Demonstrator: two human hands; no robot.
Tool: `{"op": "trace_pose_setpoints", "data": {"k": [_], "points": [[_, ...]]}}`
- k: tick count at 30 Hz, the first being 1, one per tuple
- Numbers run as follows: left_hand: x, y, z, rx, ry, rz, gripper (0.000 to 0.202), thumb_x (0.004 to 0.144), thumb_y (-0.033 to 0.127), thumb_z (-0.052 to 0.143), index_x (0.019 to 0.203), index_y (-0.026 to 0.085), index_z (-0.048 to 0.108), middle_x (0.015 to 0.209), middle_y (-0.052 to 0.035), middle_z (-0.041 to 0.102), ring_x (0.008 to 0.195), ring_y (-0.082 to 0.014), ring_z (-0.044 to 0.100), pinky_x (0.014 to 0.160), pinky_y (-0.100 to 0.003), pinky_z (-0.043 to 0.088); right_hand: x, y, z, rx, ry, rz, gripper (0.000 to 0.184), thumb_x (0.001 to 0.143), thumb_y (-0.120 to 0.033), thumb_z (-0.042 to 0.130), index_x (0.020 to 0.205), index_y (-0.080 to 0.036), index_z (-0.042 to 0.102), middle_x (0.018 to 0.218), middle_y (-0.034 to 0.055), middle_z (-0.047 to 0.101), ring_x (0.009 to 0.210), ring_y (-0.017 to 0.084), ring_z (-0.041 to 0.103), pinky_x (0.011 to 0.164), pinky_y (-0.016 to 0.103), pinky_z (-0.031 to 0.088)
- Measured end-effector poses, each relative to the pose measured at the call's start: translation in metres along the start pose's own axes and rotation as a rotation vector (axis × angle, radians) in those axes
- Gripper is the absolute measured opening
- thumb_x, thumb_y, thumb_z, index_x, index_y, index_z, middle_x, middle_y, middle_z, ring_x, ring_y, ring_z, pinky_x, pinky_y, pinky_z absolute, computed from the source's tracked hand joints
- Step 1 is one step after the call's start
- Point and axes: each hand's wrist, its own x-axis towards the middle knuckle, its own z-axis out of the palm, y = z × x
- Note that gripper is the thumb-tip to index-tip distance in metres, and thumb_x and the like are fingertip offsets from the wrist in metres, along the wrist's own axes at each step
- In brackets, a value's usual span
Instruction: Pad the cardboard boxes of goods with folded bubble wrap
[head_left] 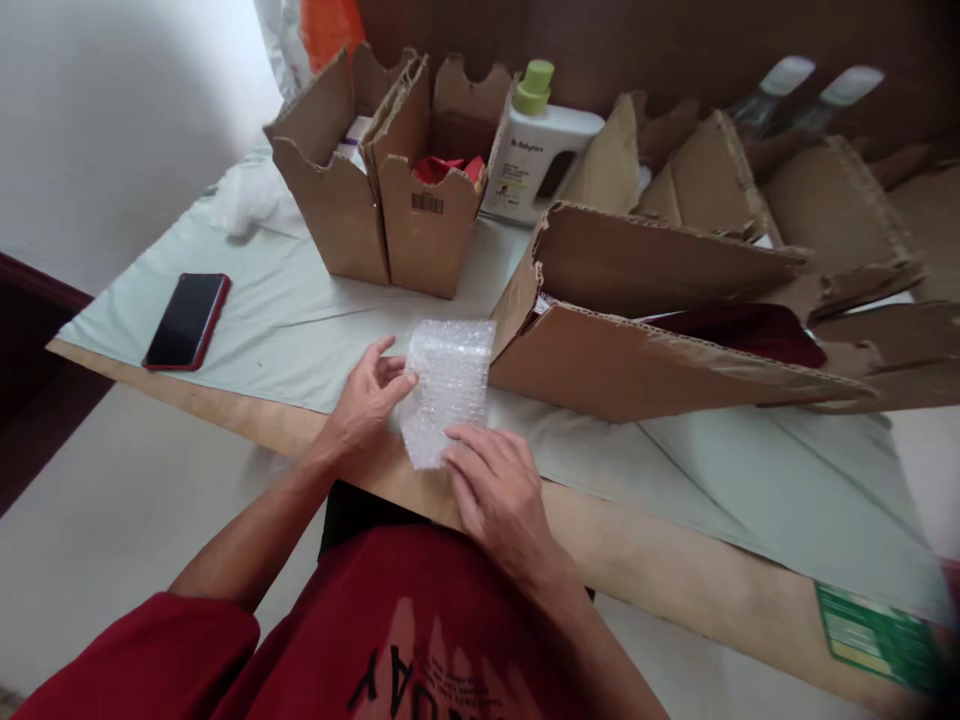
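Note:
A piece of clear bubble wrap (448, 385) lies at the table's front edge, curved over at its far end, its near end hanging toward me. My left hand (369, 392) is at its left side, the thumb on the edge and the other fingers curled loosely beside it. At the lower right corner, my right hand (499, 480) has the near end of the wrap under its bent fingers; its thumb is mostly hidden. Whether anything is inside the wrap, I cannot make out.
Behind the wrap stand two cardboard boxes (424, 230) and a white bottle with a green cap (536, 150). A long cardboard box (660, 360) with dark red contents sits close on the right, more boxes beyond. A phone (187, 320) lies left; a green packet (874, 630) lies at the right edge.

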Motion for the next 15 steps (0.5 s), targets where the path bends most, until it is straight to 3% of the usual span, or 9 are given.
{"op": "trace_pose_setpoints", "data": {"k": [2,3,5,8,10,12,15], "points": [[-0.011,-0.007,-0.010,0.150,0.111,0.092,0.072,0.084,0.034,0.071,0.149,0.016,0.046,0.133,-0.0168,0.067,0.123,-0.0300,0.065,0.105,-0.050,0.052,-0.002,0.012,0.014,0.050,-0.022,0.022,0.019,0.097,-0.007,0.053,0.101,-0.021,0.065,0.108,0.0073,0.079,0.097,0.021,0.073,0.089,0.038,0.050],[-0.021,-0.010,-0.015,0.232,0.105,0.151,0.066,0.086,0.031,0.068,0.147,0.018,0.049,0.135,-0.0162,0.066,0.125,-0.0301,0.064,0.107,-0.051,0.051,-0.004,0.016,0.020,0.079,-0.033,0.040,0.018,0.098,-0.008,0.053,0.101,-0.021,0.066,0.105,0.0069,0.079,0.095,0.021,0.073,0.087,0.038,0.050],[-0.045,-0.012,-0.022,0.382,-0.018,0.289,0.056,0.086,0.023,0.063,0.142,0.022,0.057,0.140,-0.0135,0.065,0.132,-0.0305,0.059,0.112,-0.052,0.047,-0.007,0.020,0.028,0.133,-0.056,0.081,0.018,0.100,-0.010,0.052,0.102,-0.021,0.066,0.101,0.0060,0.079,0.092,0.021,0.074,0.084,0.037,0.050],[-0.071,-0.014,-0.021,0.523,-0.212,0.473,0.060,0.082,0.014,0.061,0.141,0.024,0.059,0.143,-0.0110,0.064,0.141,-0.0313,0.053,0.117,-0.053,0.044,-0.007,0.018,0.032,0.189,-0.098,0.119,0.019,0.101,-0.011,0.051,0.102,-0.021,0.067,0.096,0.0048,0.080,0.087,0.019,0.074,0.082,0.035,0.051],[-0.075,-0.017,-0.017,0.558,-0.211,0.511,0.048,0.083,0.012,0.060,0.130,0.023,0.066,0.129,-0.0103,0.071,0.131,-0.0294,0.061,0.110,-0.049,0.050,-0.004,0.016,0.031,0.217,-0.139,0.138,0.019,0.101,-0.013,0.051,0.107,-0.021,0.068,0.099,0.0051,0.080,0.089,0.019,0.074,0.083,0.033,0.052],[-0.070,-0.022,-0.012,0.558,-0.145,0.471,0.027,0.088,0.012,0.057,0.109,0.021,0.072,0.108,-0.0083,0.076,0.109,-0.0247,0.070,0.097,-0.041,0.056,-0.003,0.016,0.028,0.216,-0.181,0.154,0.023,0.100,-0.018,0.056,0.119,-0.022,0.067,0.108,0.0071,0.080,0.095,0.021,0.074,0.087,0.035,0.053],[-0.059,-0.027,-0.010,0.527,-0.020,0.390,0.015,0.092,0.017,0.057,0.095,0.020,0.072,0.092,-0.0062,0.075,0.090,-0.0208,0.071,0.084,-0.035,0.057,-0.005,0.022,0.023,0.170,-0.195,0.214,0.042,0.095,-0.022,0.063,0.137,-0.022,0.060,0.110,0.0088,0.078,0.096,0.025,0.072,0.088,0.040,0.054]]}}
